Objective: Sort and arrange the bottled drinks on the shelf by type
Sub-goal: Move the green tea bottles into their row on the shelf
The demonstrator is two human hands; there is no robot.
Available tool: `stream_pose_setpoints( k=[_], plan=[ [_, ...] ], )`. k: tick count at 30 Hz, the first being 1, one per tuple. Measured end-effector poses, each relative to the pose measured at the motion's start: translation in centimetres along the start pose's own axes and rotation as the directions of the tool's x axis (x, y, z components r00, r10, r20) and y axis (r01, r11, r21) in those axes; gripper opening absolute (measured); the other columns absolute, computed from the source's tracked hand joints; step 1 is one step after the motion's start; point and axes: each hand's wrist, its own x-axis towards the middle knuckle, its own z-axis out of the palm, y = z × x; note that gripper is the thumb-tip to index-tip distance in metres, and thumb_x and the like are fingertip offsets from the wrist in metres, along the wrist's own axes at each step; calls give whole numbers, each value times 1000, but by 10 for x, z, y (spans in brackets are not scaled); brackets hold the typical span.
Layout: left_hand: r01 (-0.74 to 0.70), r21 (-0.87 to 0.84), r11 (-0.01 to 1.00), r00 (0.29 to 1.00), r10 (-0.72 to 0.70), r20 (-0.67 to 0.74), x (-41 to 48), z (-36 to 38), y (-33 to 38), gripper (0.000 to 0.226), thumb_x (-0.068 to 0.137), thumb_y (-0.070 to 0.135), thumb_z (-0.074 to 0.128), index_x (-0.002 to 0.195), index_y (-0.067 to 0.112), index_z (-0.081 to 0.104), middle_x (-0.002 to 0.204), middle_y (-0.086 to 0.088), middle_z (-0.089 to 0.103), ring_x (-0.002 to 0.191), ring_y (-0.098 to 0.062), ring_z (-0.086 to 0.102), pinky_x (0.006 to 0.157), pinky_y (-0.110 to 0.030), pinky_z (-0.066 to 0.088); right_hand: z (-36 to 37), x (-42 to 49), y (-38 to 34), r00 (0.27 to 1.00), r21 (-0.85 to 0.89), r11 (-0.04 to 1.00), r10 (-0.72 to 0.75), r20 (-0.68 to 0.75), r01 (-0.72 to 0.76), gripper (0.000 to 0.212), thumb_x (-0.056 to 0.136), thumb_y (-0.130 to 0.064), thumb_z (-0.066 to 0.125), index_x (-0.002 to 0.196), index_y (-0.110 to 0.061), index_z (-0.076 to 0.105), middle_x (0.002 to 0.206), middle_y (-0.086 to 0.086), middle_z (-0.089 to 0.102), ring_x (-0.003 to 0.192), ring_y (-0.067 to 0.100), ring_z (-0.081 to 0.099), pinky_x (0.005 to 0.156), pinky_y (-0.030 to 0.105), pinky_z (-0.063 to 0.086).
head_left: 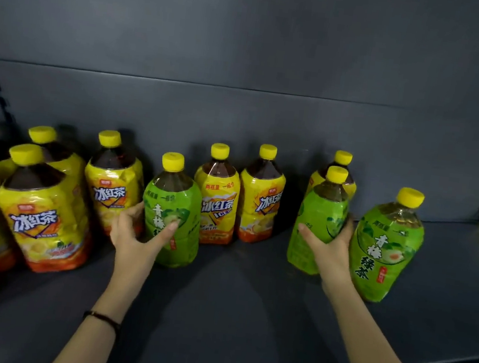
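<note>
- Left hand [136,229] curls round a green bottle [172,212] left of the middle yellow pair [239,199].
- Right hand [329,246] clasps a second green bottle [316,221] right of that pair.
- Greens lie split; sorting looks half done.

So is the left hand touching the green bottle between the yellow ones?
Touching. Head view shows the left hand gripping the green bottle, thumb across its label.

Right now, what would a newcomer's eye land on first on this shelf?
The left hand grips a green-labelled bottle standing among yellow-labelled bottles, which crowd the left and middle of the shelf. The right hand grips a second green bottle further right, close beside a third green bottle.
</note>
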Motion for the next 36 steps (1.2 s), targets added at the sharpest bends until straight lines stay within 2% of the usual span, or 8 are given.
stream_pose_setpoints(
  k=[4,10,15,17,21,24,31,36],
  plan=[
    [64,-103,993,994,-55,95,-1,3,-2,79,51,45,90,109,48,36,131,6,45,125,-13,46,105,-46,43,4,-5,4,999,-45,998,-42,-6,42,114,56,-40,88,146,-26,20,145,7,34,135,27,34,110,54,33],
    [56,26,998,997,-57,53,-17,10,3,104,47,44,92,133,33,34,136,4,42,127,-18,44,105,-44,41,3,-34,9,993,-222,970,-86,84,103,111,54,-46,88,143,-13,31,138,11,27,134,29,26,112,47,28],
    [30,172,985,1000,-28,-11,-46,15,13,92,45,50,90,123,24,48,125,5,40,123,-18,44,103,-40,43,2,-62,1,962,-166,970,-136,235,177,103,50,-43,91,131,-12,35,127,2,31,127,24,31,107,46,34],
    [43,107,993,999,-40,-30,-58,13,17,93,42,48,92,118,30,42,122,4,47,116,-15,50,98,-42,47,-4,-74,-1,935,-58,986,-126,332,154,97,52,-40,91,126,-21,32,123,-5,34,124,17,36,104,38,39],
    [104,28,994,994,-103,-33,-78,9,26,89,53,28,93,120,24,36,111,13,56,104,-7,57,91,-41,52,-22,-102,-1,838,209,977,-144,526,37,90,56,-34,88,119,-30,24,116,-18,40,101,-17,49,74,4,45],
    [113,52,992,993,-111,-36,-93,0,32,89,48,35,92,117,23,37,107,13,56,101,-6,58,86,-34,51,-25,-113,-1,825,259,966,-152,544,8,83,47,-53,77,114,-44,28,121,-17,42,106,-14,48,77,9,45],
    [74,23,997,997,-73,-40,-121,-33,40,98,33,49,84,115,33,32,112,14,53,101,2,57,83,-22,47,-1,-132,-12,745,337,940,-191,640,-48,83,45,-49,81,113,-57,35,121,-13,56,95,-9,62,69,12,52],
    [31,109,994,997,-23,-74,-125,-66,33,91,35,60,88,113,47,43,118,3,58,110,-10,58,93,-37,51,29,-157,-23,728,340,939,-206,654,-39,77,54,-41,83,110,-60,35,121,-15,54,95,-11,61,71,18,51]
  ],
)
